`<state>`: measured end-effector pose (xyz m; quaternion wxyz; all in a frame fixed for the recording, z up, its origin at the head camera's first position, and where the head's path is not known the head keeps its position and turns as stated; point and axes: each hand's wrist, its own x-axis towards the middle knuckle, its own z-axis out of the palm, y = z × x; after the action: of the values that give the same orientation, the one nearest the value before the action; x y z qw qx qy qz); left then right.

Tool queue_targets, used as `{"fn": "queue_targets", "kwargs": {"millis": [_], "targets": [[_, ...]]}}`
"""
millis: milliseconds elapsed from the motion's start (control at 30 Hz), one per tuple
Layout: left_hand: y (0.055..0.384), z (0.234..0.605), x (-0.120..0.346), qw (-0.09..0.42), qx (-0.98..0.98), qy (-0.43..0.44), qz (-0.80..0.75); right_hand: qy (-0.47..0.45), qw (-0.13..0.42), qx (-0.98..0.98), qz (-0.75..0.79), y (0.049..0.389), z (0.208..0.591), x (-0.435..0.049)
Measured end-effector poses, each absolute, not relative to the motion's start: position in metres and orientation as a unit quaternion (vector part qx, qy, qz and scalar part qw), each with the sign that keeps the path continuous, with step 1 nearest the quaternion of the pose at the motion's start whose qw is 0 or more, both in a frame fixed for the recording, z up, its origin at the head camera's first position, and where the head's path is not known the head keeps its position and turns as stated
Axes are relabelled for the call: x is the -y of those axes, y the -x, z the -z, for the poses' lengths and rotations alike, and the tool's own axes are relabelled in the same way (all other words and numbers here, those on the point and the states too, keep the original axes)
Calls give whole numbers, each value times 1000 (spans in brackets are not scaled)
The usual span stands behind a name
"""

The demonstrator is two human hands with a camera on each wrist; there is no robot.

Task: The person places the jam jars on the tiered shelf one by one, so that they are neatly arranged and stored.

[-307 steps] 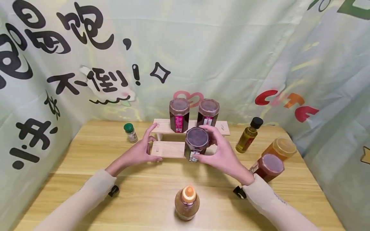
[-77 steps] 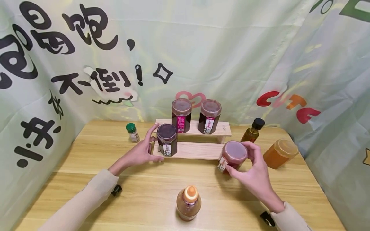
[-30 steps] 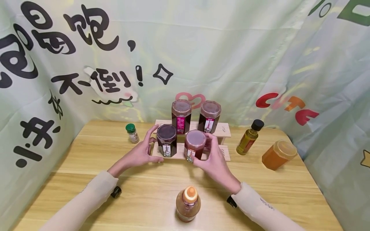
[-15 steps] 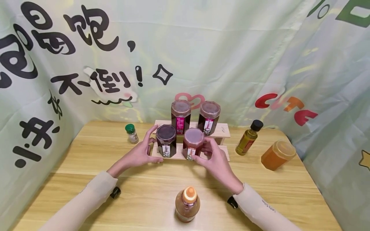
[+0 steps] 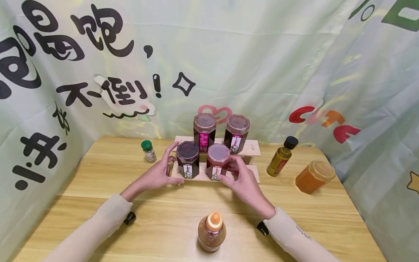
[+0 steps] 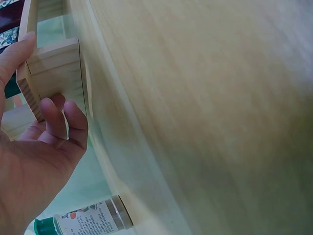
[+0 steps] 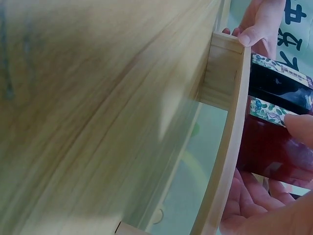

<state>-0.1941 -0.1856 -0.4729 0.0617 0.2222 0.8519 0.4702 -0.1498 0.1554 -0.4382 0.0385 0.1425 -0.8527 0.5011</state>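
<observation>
In the head view my left hand (image 5: pixel 158 173) grips the left end of a two-step wooden rack (image 5: pixel 252 175). Its thumb lies on the front edge and its fingers curl in behind the end, as the left wrist view shows. A dark octagonal jar (image 5: pixel 188 160) stands on the lower step beside that hand. My right hand (image 5: pixel 243 178) holds a red octagonal jar (image 5: pixel 217 162), upright on the same step just right of the dark one. Its thumb is on the label and its fingers are round the far right side. Two more dark jars (image 5: pixel 203 133) stand on the upper step.
A green-capped shaker (image 5: pixel 148 151) stands left of the rack. To its right are a black-capped oil bottle (image 5: pixel 280 156) and an amber jar (image 5: pixel 313 177). An orange-capped bottle (image 5: pixel 212 234) stands at the front. A printed cloth (image 5: pixel 245 54) hangs behind the table.
Earlier my right hand held the dark jar mid-step; that jar then stood at the left end. The red jar has come from the right onto the step, shifting slightly back-left lately. My left hand stays.
</observation>
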Motion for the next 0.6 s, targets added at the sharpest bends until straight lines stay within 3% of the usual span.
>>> {"fn": "queue_targets", "kwargs": {"millis": [600], "targets": [[195, 473, 188, 68, -848, -221, -477, -140, 50, 835, -530, 140, 431, -162]]}}
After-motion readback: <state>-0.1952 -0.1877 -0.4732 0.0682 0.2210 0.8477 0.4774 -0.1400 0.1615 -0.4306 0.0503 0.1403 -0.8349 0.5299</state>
